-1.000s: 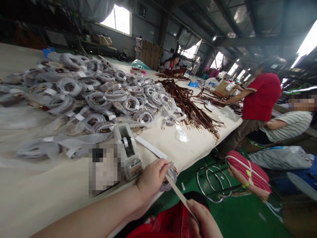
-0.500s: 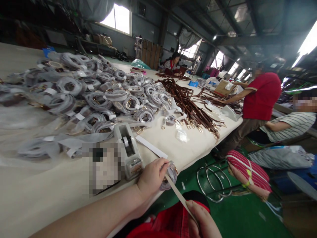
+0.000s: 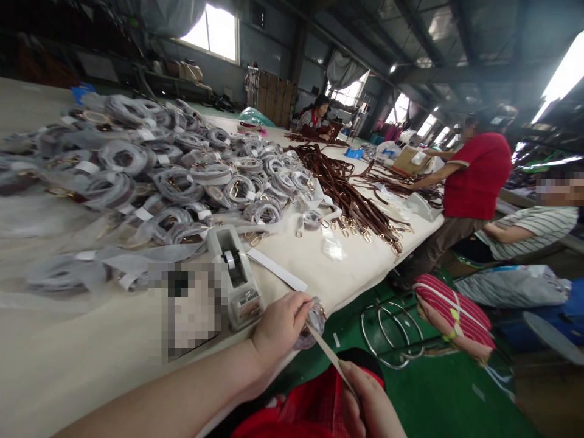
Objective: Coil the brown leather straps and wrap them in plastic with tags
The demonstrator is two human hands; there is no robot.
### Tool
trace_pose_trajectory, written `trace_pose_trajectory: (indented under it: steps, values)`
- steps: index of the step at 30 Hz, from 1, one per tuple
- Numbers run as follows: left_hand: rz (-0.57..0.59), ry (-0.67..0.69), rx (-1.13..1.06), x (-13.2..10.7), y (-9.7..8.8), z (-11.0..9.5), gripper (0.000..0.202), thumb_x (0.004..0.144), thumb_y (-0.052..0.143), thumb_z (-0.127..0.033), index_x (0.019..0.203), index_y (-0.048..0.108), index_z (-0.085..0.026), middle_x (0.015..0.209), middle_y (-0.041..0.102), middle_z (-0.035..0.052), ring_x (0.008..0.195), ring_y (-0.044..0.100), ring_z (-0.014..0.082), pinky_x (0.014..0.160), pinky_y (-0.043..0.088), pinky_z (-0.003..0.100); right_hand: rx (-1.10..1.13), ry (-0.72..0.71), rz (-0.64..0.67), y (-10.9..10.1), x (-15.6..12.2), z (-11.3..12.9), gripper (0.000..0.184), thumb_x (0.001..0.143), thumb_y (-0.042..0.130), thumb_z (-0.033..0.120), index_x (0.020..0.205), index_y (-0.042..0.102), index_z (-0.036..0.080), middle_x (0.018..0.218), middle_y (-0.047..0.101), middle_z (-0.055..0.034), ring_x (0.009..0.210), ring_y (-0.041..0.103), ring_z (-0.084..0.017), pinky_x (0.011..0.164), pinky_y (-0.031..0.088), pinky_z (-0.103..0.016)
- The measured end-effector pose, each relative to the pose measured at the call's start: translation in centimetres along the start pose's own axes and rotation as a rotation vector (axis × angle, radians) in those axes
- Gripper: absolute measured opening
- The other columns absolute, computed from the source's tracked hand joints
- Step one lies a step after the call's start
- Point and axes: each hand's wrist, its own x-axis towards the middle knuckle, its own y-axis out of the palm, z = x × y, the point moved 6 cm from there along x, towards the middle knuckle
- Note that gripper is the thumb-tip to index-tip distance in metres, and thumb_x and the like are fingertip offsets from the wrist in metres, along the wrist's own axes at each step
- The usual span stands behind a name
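At the near table edge, my left hand (image 3: 281,325) is closed on a coiled strap (image 3: 317,322) in greyish see-through wrapping, with gold metal hardware showing. A flat pale strip (image 3: 326,345) stretches from the coil down to my right hand (image 3: 367,395), whose thumb and fingers pinch it. How the strip meets the coil is hidden behind my left fingers. Close beside my left hand stands a grey tape dispenser (image 3: 244,307). A white paper strip (image 3: 278,271) lies on the table just beyond that hand.
Many wrapped strap coils (image 3: 177,182) are heaped across the pale table (image 3: 114,340). Brown straps with gold clasps (image 3: 340,194) lie to their right. A blurred-out flat object (image 3: 196,316) sits left of the dispenser. A person in red (image 3: 477,176) and others work nearby; a striped cushioned stool (image 3: 454,313) stands right.
My right hand has moved slightly up and closer to my left hand along the strip. My left hand keeps its hold on the coil, and the view has shifted a little.
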Motion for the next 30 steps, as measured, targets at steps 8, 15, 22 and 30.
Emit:
trace_pose_trajectory:
  steps: [8, 15, 22, 30]
  values:
    - [0.022, 0.233, 0.171, -1.1, 0.4, -2.1, 0.024, 0.101, 0.038, -0.028, 0.104, 0.061, -0.021, 0.094, 0.068, 0.0033, 0.086, 0.066, 0.0196, 0.080, 0.054, 0.034, 0.390, -0.053, 0.036, 5.9, 1.0, 2.4, 0.040, 0.065, 0.085, 0.047, 0.071, 0.060, 0.015, 0.047, 0.056, 0.0065, 0.029, 0.034, -0.001, 0.031, 0.019, -0.015]
    - [-0.175, 0.384, 0.230, -1.7, -1.4, -4.0, 0.023, 0.102, 0.036, -0.028, 0.106, 0.057, -0.020, 0.095, 0.069, 0.0040, 0.085, 0.067, 0.0191, 0.076, 0.056, 0.032, 0.623, 0.078, 0.125, 8.2, 1.5, 2.7, 0.041, 0.064, 0.086, 0.045, 0.061, 0.057, 0.015, 0.044, 0.050, 0.0085, 0.030, 0.029, 0.000, 0.033, 0.026, -0.014]
    - [-0.176, 0.472, 0.373, -2.1, -0.7, -4.4, 0.025, 0.102, 0.036, -0.027, 0.111, 0.057, -0.018, 0.095, 0.070, 0.0056, 0.081, 0.068, 0.0217, 0.068, 0.057, 0.035, 0.651, -0.009, -0.056, 7.0, 1.3, 3.1, 0.043, 0.056, 0.092, 0.040, 0.069, 0.059, 0.016, 0.049, 0.056, 0.0079, 0.033, 0.036, 0.000, 0.033, 0.027, -0.010]
    - [-0.211, 0.432, 0.398, -1.7, -1.7, -4.4, 0.023, 0.101, 0.039, -0.027, 0.110, 0.058, -0.018, 0.098, 0.071, 0.0066, 0.086, 0.068, 0.0214, 0.073, 0.057, 0.034, 0.736, 0.162, 0.183, 8.3, 1.0, 3.2, 0.046, 0.060, 0.090, 0.040, 0.070, 0.050, 0.019, 0.044, 0.045, 0.0135, 0.029, 0.026, 0.001, 0.033, 0.021, -0.012]
